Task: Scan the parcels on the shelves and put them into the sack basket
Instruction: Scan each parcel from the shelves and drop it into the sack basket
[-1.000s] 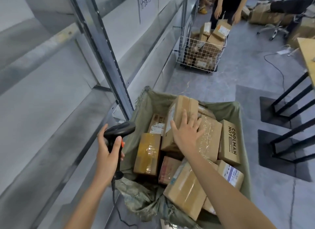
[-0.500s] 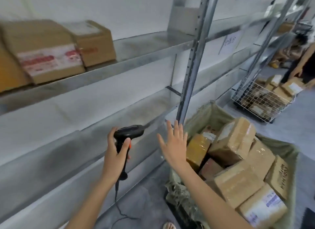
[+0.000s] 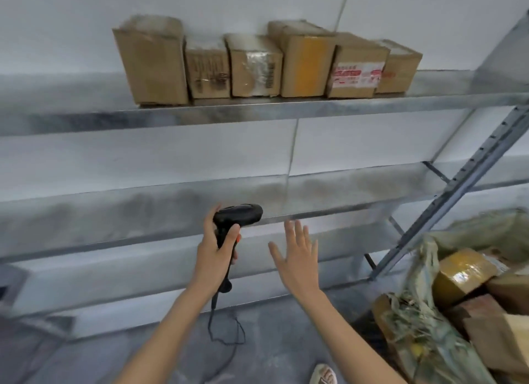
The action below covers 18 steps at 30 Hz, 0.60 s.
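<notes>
Six cardboard parcels stand in a row, side by side, on the upper metal shelf, against the white wall. Below them my left hand has its grip clenched round the handle of the black scanner, whose cable hangs to the grey floor. My right hand is released, fingers spread, holding nothing, just beside the scanner. The sack basket sits low at right, with more parcels inside.
</notes>
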Available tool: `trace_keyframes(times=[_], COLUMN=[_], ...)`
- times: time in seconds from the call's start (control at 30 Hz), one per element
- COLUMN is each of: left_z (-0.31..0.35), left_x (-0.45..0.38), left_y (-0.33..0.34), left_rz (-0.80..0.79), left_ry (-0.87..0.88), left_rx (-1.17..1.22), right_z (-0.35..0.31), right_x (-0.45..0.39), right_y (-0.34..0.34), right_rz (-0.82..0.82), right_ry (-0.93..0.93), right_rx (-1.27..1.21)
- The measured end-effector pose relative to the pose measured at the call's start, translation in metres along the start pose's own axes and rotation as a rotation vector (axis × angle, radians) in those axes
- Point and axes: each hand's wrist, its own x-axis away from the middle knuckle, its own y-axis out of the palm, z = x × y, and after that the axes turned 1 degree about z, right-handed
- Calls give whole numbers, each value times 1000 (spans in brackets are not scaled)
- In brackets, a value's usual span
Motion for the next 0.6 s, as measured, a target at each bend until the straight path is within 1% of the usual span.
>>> trace_keyframes(times=[0.2,0.33,0.5,0.6], left_z=[21,60,124,158], left_x=[2,-19,-65,-103], left_y=[-83,-124,-154,-166], left_rz=[187,285,383,451], left_ry=[57,181,327,385], left_rx=[36,17,67,130], right_z=[-82,-141,-225,-270], right_x=[5,-18,-60,-91], right_y=[17,-1,-46,-78], right_rz=[-36,-4,115,228], right_ry=[-225,-399,-585,-689], right_rx=[-8,-81,-136,-186])
